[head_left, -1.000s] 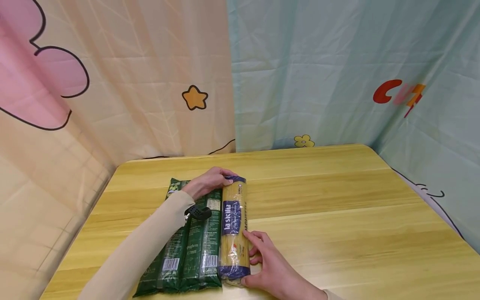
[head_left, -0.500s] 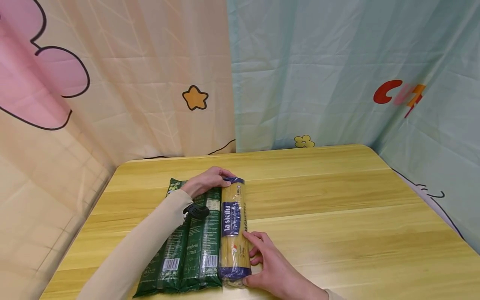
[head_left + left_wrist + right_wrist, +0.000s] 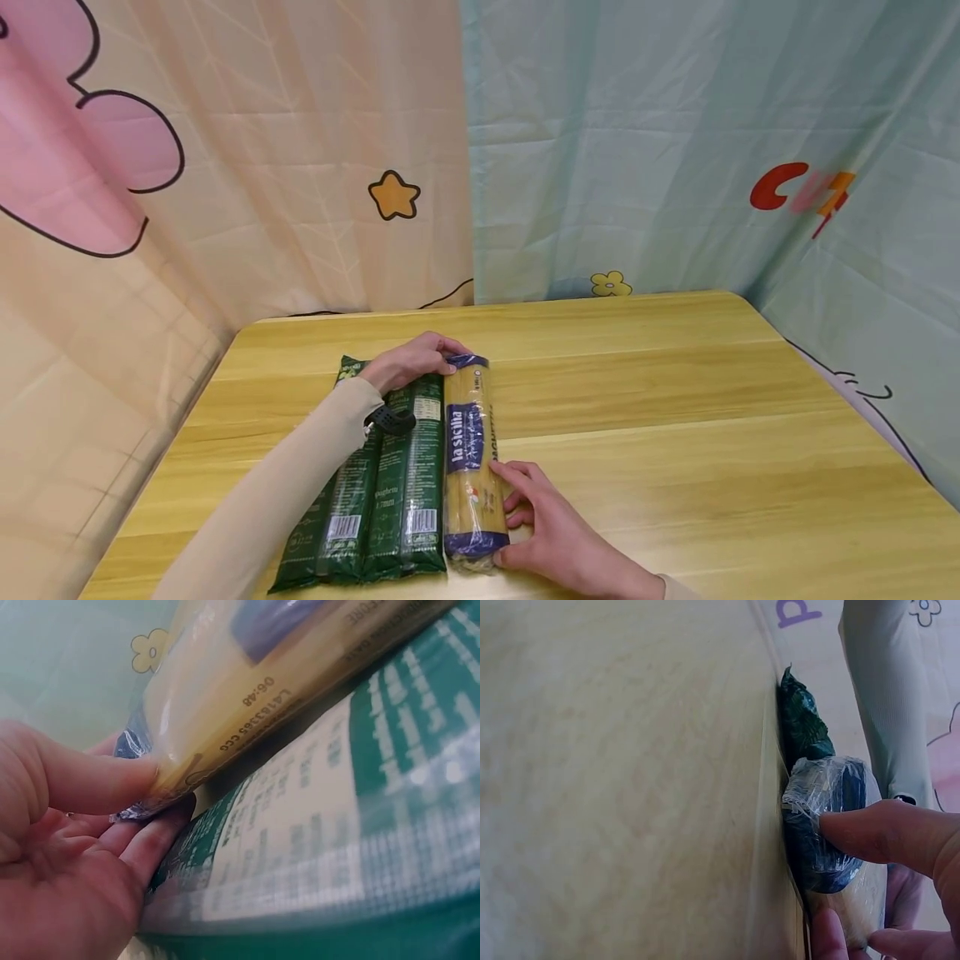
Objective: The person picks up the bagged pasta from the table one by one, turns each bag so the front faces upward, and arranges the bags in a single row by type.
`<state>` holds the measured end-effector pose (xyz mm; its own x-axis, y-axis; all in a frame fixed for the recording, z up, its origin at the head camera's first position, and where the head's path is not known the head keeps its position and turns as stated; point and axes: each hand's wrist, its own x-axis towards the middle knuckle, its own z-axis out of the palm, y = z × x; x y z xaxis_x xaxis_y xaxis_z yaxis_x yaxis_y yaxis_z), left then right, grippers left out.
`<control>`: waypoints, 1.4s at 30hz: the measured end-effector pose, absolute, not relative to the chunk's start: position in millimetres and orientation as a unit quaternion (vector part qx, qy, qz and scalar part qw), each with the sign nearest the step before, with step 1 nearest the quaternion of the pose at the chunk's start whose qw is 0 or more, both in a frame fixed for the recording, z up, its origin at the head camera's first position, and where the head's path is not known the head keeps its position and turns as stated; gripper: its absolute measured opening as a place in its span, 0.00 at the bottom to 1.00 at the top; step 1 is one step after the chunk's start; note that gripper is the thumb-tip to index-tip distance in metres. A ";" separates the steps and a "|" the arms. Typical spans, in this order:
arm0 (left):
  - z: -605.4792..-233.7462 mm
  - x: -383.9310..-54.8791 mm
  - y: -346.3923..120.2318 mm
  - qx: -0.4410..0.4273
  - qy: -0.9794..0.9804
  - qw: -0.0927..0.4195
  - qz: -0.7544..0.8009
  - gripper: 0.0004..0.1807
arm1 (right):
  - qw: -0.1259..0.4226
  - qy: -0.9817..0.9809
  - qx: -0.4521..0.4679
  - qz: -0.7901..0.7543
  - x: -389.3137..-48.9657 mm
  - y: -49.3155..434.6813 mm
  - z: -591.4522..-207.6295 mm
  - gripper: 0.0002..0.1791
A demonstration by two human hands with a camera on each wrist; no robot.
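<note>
A clear-wrapped pack of spaghetti (image 3: pixel 467 496) with a blue label and blue ends lies lengthwise on the table. In the left wrist view, the thumb and fingers of my left hand (image 3: pixel 412 364) pinch its far blue end. My right hand (image 3: pixel 555 533) holds the near part from the right, thumb against the blue end (image 3: pixel 825 859) and fingers along the side. Two green spaghetti packs (image 3: pixel 405 500) lie side by side just left of it, partly hidden under my left forearm.
The wooden table (image 3: pixel 675 433) extends to the right of the packs. Printed curtains (image 3: pixel 660 167) hang behind it and along both sides. A black band (image 3: pixel 393 419) is worn on the left wrist.
The clear spaghetti pack's near end has shifted slightly right, and my right hand with it. My left hand stays at the far end. The head view has moved a little.
</note>
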<state>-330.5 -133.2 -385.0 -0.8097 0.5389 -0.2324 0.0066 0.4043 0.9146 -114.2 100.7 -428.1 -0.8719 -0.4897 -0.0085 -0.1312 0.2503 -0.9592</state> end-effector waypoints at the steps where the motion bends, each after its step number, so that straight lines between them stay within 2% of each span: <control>1: -385.4 -330.4 -133.3 0.169 0.799 0.256 0.518 0.22 | 0.157 0.773 -0.200 -0.582 -114.3 101.1 -428.7 0.52; 14: -385.2 -335.3 -135.1 0.163 0.783 0.270 0.536 0.19 | 0.158 0.760 -0.207 -0.596 -113.9 103.8 -431.1 0.51; 31: -384.0 -331.6 -124.3 0.180 0.830 0.221 0.480 0.16 | 0.165 0.770 -0.193 -0.585 -114.3 105.0 -430.7 0.51; 42: -383.9 -331.8 -122.1 0.166 0.841 0.218 0.467 0.18 | 0.159 0.769 -0.203 -0.585 -114.9 105.8 -429.6 0.50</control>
<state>-331.8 -122.1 -383.9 -0.8504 0.4820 -0.2111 0.0756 0.5089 0.8575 -114.9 105.8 -429.6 -0.8672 -0.4979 -0.0075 -0.1256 0.2333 -0.9643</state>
